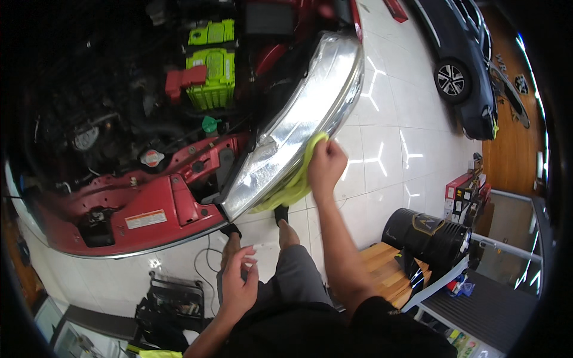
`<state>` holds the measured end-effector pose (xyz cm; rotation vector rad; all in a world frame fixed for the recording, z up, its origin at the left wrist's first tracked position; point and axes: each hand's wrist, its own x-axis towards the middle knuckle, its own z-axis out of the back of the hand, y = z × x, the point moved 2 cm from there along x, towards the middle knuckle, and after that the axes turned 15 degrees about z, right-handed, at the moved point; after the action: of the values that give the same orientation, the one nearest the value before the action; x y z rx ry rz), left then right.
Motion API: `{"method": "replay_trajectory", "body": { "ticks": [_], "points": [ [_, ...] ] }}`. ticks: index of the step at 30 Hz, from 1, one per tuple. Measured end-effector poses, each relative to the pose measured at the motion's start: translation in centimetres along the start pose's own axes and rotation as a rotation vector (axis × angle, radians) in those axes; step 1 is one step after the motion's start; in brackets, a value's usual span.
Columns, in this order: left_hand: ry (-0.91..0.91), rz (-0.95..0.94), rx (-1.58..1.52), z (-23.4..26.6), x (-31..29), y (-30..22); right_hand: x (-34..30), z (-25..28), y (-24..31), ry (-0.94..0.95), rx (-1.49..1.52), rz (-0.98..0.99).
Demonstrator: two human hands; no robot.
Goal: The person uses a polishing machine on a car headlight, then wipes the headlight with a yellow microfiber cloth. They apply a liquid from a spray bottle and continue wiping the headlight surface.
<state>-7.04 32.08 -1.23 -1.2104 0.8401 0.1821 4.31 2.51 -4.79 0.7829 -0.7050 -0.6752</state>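
Note:
Closed on a yellow-green cloth (pixel 290 186), my right hand (pixel 327 167) is at the outer edge of a car's headlight (pixel 352 98). The cloth hangs along the lower side of the headlight, partly hidden behind it. Shiny silver foil (pixel 292 122) covers the strip between the headlight and the engine bay, with wrinkles and a raised flap near its middle. In front of my lap, my left hand (pixel 240 286) is empty, its fingers loosely bent and apart, touching nothing.
The red front panel (pixel 149 209) and open engine bay, with a bright green battery (pixel 212 77), lie left. A black wheeled cart (pixel 173 298) and a cable are at lower left. A black drum (pixel 424 235) and wooden top (pixel 385 271) stand right; a dark car (pixel 471 77) is farther off.

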Motion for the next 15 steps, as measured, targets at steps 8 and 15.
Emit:
{"method": "replay_trajectory", "body": {
  "ticks": [8, 15],
  "points": [
    [-0.111, 0.044, -0.068, 5.2, -6.8, 2.5, 0.1, -1.2, 1.2, 0.009, -0.342, 0.031],
    [-0.258, 0.026, 0.087, 2.4, -12.7, 4.8, -22.6, -0.2, 4.3, 0.591, -0.019, -0.085]
  ]
}}
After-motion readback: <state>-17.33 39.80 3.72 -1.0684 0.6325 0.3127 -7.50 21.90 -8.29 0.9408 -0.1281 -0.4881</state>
